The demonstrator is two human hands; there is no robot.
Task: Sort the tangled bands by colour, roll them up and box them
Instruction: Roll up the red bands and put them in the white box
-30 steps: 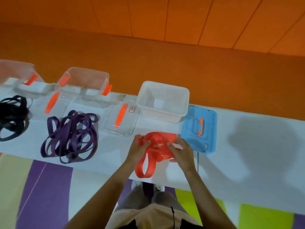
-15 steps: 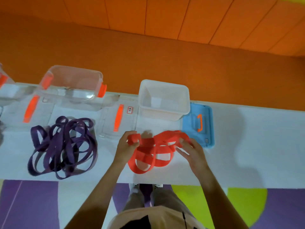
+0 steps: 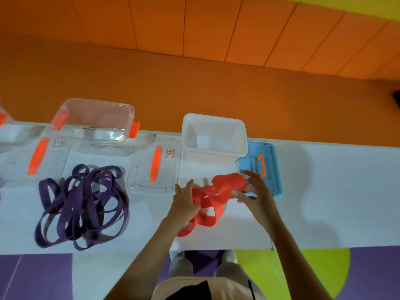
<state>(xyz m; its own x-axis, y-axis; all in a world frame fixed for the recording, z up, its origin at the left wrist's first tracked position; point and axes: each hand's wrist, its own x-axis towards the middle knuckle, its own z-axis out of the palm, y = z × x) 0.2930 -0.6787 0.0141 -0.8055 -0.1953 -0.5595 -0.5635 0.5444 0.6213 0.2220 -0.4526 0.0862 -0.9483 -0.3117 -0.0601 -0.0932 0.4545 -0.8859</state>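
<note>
1. Nearest, at the tabletop's [image 3: 324, 202] front edge: the red band [image 3: 207, 202] is held by both hands. The left hand [image 3: 184, 204] is clamped on the loose loops, fingers closed over them; a tail loop hangs toward the edge.
2. The right hand [image 3: 257, 191] is set vs. a wound-up wad at the band's far-right end, fingers spread and only partly curled; contact w/ the wad is seen, a full grip is not.
3. Change vs. 0.5 s ago: the band was then spread in open loops between the hands; now the right end is bunched into a roll. Judged: rolling of red has begun, approx. half the band still loose.
4. Left of the hands, well apart: the purple bands [image 3: 80, 204] lie in a tangle, not yet rolled.
5. Farther back: a clear lid [image 3: 154, 167] w/ orange handle, a white box [image 3: 214, 137] just beyond the red band, seemingly bare inside, and a blue lid [image 3: 266, 167] partly behind the right hand.
6. Farthest left: a clear box [image 3: 95, 122] w/ orange clips; another box is cut off at the frame edge. The lid label is too small to read.
</note>
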